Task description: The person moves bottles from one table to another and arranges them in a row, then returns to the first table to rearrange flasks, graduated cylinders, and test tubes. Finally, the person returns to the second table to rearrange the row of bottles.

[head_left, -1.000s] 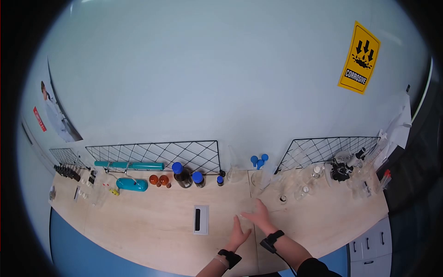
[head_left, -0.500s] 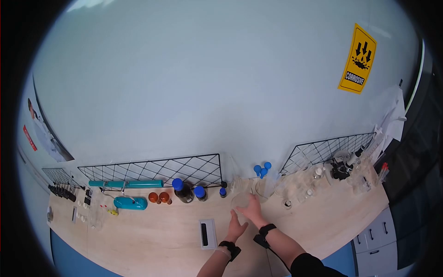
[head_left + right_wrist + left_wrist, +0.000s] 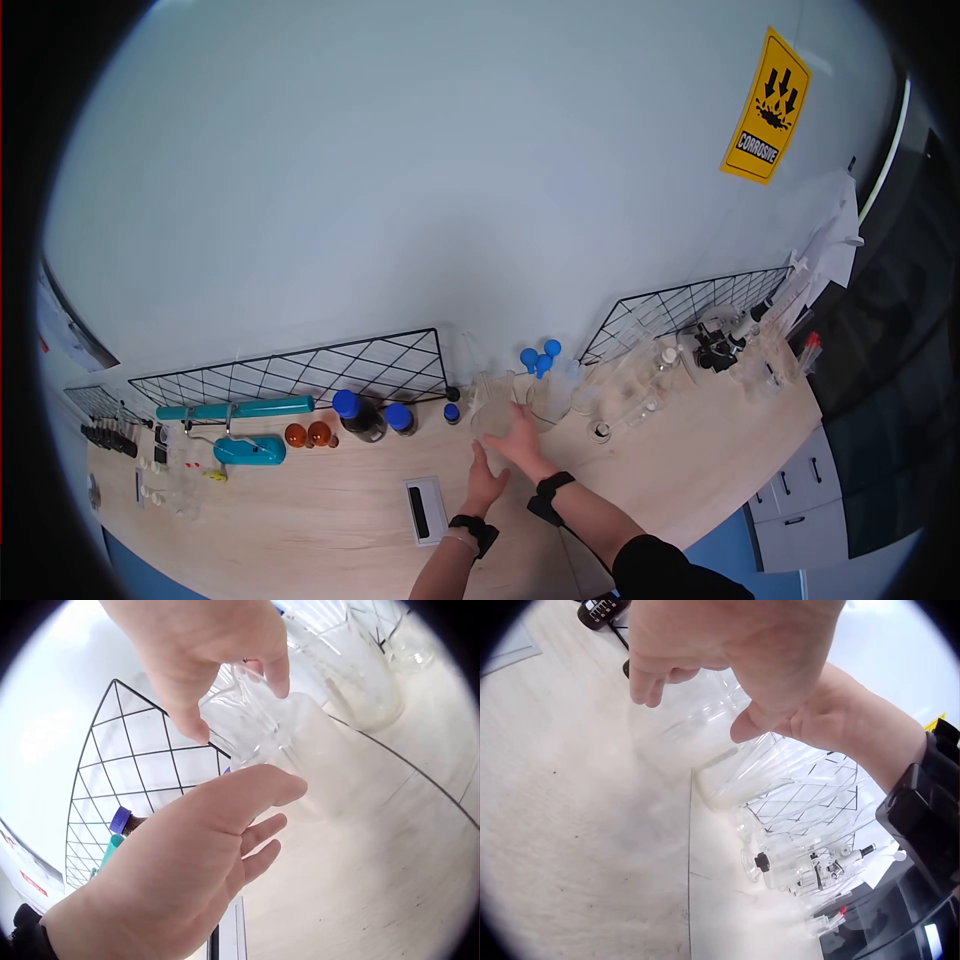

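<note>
Head view: right hand point(image 3: 515, 432) has advanced to grip glass flask point(image 3: 489, 414).

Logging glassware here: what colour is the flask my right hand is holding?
The flask is clear, colourless glass; the right wrist view shows it best.

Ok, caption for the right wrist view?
Right hand grips a clear glass vessel; left hand open beside it, wire grid behind.
</note>
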`<state>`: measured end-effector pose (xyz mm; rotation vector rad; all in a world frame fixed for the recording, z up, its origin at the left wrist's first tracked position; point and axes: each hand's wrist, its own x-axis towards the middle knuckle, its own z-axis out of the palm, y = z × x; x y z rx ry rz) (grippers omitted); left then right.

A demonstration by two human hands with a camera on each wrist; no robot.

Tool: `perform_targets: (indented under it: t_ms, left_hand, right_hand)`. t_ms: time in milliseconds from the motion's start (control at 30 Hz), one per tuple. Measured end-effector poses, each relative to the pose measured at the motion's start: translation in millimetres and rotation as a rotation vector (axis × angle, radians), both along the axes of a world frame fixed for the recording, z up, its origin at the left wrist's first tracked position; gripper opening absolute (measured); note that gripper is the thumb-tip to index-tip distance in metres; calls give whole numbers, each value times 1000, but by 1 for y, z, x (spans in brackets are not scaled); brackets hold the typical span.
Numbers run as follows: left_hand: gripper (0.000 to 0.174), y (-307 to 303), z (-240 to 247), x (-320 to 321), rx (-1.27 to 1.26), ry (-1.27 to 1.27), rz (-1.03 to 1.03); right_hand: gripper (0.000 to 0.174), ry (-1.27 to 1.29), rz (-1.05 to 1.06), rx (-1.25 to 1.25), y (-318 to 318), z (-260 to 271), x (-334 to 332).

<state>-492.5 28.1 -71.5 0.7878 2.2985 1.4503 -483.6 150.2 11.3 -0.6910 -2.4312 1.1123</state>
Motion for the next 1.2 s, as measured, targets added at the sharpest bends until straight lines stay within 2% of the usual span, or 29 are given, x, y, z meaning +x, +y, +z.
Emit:
perform_targets:
  t_ms: [233, 333, 433, 500, 567, 667, 700, 800, 900, 1100, 1200]
  left_hand:
    - [91, -6, -1, 7, 2, 29, 15]
    - [85, -17, -10, 28, 21, 105, 49]
    - [75, -25, -14, 57, -14, 91, 69]
    - [69, -31, -14, 81, -96, 27, 64]
    - [66, -36, -27, 103, -133, 121, -34]
    - [64, -34, -40, 137, -223, 155, -172]
    - [65, -29, -38, 149, -260, 145, -216]
    - [67, -12, -32, 180, -330, 219, -381]
    - [79, -3, -33, 210, -609, 306, -409]
    - [103, -2, -51, 221, -678, 159, -426]
    - [106, -2, -53, 222, -702, 150, -428]
  right_hand:
    - [83, 84, 4, 20, -5, -6, 14]
    - [65, 166, 41, 95, -6, -2, 40]
    - [41, -2, 78, 83, 9, 0, 79]
    - [28, -33, -13, -48, 26, -17, 105]
    - [30, -109, -114, -178, 50, -31, 133]
    - [34, -109, -351, -119, 84, -57, 160]
    - [36, -111, -370, -107, 95, -61, 164]
    - [43, -144, -382, -94, 122, -72, 171]
    - [49, -176, -322, -129, 140, -77, 167]
    - [51, -40, -275, -94, 162, -122, 153]
    - [46, -164, -288, -69, 169, -126, 150]
